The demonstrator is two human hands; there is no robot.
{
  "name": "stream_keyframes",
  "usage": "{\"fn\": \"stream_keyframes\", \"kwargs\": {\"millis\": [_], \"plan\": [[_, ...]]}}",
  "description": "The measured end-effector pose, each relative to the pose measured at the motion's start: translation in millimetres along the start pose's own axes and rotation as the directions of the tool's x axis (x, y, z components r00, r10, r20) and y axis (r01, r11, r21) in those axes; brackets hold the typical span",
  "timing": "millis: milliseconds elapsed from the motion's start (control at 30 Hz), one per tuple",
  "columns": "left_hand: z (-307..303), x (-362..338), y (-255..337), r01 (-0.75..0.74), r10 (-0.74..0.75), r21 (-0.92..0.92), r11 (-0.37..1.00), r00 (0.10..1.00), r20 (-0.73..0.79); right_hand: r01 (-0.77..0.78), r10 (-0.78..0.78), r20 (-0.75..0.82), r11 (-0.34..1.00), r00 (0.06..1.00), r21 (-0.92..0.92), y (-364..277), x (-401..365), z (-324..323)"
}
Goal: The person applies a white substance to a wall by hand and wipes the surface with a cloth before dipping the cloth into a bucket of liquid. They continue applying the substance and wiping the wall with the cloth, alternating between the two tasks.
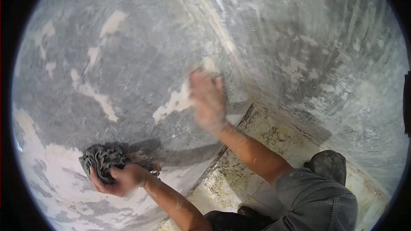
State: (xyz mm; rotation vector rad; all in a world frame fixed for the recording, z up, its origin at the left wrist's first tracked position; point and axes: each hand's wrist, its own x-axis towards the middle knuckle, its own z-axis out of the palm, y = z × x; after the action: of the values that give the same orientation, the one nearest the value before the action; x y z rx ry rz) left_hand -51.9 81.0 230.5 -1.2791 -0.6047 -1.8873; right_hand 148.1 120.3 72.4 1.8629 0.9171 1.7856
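My left hand is closed around a dark grey crumpled lump, cradling it from below close to the wall. The lump has a folded, ragged surface, and the frame leaves open whether it is cloth or a paste. Higher up, my right hand overlaps the grey-coated wall beside a pale bare patch. Motion smears its fingers, and their tips are hard to make out. Light smudges mark both forearms.
A second wall, streaked grey and white, meets the first at a corner on the right. Below lies a stained, pale ledge or floor with crusted residue. Pale patches break the grey coat. A dark shoe shows at lower right.
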Motion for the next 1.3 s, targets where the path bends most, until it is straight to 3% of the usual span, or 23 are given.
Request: {"fn": "stream_keyframes", "kwargs": {"millis": [33, 67, 100, 167, 200, 267, 367, 400, 433, 467, 500, 600, 667, 700, 767, 800, 933, 967, 1033, 1067, 1133, 1267, 1300], "plan": [[0, 0, -1, -0.001, 0.001, -0.006, 1.000, 1.000, 0.004, 0.031, 0.032, -0.101, 0.822, 0.994, 0.568, 9, 0, 11], [0, 0, -2, -0.001, 0.002, -0.032, 0.999, 1.000, 0.007, -0.290, 0.344, 0.206, 0.212, 0.916, 0.933, 18, 0, 4], [-1, 1, -2, -0.004, 0.004, -0.018, 1.000, 1.000, 0.001, -0.383, 0.328, 0.608, -0.542, 0.723, 0.748, 35, 2, -5], [-1, 0, -1, 0.002, -0.002, 0.030, 1.000, 1.000, 0.015, -0.387, 0.202, 0.628, -0.635, 0.752, 0.668, 44, 7, -60], [3, -1, 0, 0.054, -0.054, -0.026, 0.998, 0.998, -0.027, -0.182, 0.266, 0.368, -0.532, 0.891, 0.827, 41, -10, -88], [4, 0, 5, 0.039, -0.039, -0.005, 0.999, 0.999, -0.014, 0.160, 0.306, -0.035, -0.394, 0.951, 0.905, 34, -29, -113], [1, 1, -3, -0.008, 0.008, -0.018, 1.000, 1.000, 0.016, -0.152, 0.083, 0.150, 0.024, 0.985, 0.988, 36, 8, -10], [-1, 1, -5, -0.020, 0.022, -0.063, 0.998, 1.000, 0.021, -0.249, 0.240, 0.301, -0.221, 0.923, 0.943, 32, 13, 15], [-3, 0, -7, -0.020, 0.021, -0.049, 0.999, 1.000, 0.022, -0.131, 0.417, 0.407, -0.550, 0.812, 0.825, 25, 16, 21], [-3, 0, -7, -0.028, 0.029, -0.033, 0.999, 0.999, 0.033, -0.063, 0.444, 0.480, -0.681, 0.757, 0.729, 17, 16, 11], [-3, 1, -6, -0.036, 0.037, -0.018, 0.999, 0.998, 0.044, -0.446, 0.355, 0.646, -0.501, 0.676, 0.742, 31, 13, 0], [-1, 2, 0, -0.020, 0.020, 0.026, 0.999, 1.000, 0.016, -0.322, 0.292, 0.631, -0.664, 0.719, 0.675, 30, -22, -85], [4, 2, 3, -0.031, 0.031, 0.033, 0.999, 1.000, -0.002, -0.053, 0.324, 0.181, -0.367, 0.929, 0.929, 10, -47, -101], [4, 3, 3, -0.027, 0.027, 0.025, 0.999, 1.000, 0.000, -0.358, -0.075, 0.350, -0.240, 0.934, 0.903, 34, -20, -75], [-1, 2, 2, -0.026, 0.025, 0.036, 0.999, 1.000, 0.016, -0.483, 0.022, 0.508, -0.280, 0.861, 0.830, 35, 15, 7], [-1, 0, 2, 0.011, -0.012, 0.019, 1.000, 1.000, 0.022, -0.271, 0.473, 0.503, -0.475, 0.723, 0.837, 11, 11, 29], [5, 2, 8, 0.025, -0.025, 0.022, 0.999, 1.000, 0.003, -0.199, 0.303, 0.706, -0.822, 0.640, 0.533, 16, -16, -50], [4, 1, 7, 0.037, -0.037, 0.031, 0.999, 0.999, -0.014, -0.286, 0.207, 0.745, -0.833, 0.634, 0.474, 22, -28, -68], [10, 1, 5, 0.042, -0.042, -0.013, 0.999, 0.999, -0.033, -0.263, 0.218, 0.392, -0.453, 0.894, 0.852, 24, -40, -67], [10, 1, 4, 0.017, -0.017, -0.014, 1.000, 0.999, -0.039, -0.285, 0.235, 0.375, -0.343, 0.897, 0.895, 20, -22, -36], [5, 1, 3, -0.036, 0.036, -0.012, 0.999, 0.999, -0.018, -0.253, 0.405, 0.501, -0.527, 0.765, 0.811, 30, 9, 5], [3, -1, 0, -0.029, 0.029, 0.034, 0.999, 1.000, -0.004, -0.243, 0.371, 0.578, -0.649, 0.727, 0.721, 21, -15, -38], [4, 0, 1, -0.026, 0.027, 0.027, 0.999, 0.999, -0.019, -0.255, 0.283, 0.514, -0.618, 0.810, 0.743, 10, -47, -68]]}}
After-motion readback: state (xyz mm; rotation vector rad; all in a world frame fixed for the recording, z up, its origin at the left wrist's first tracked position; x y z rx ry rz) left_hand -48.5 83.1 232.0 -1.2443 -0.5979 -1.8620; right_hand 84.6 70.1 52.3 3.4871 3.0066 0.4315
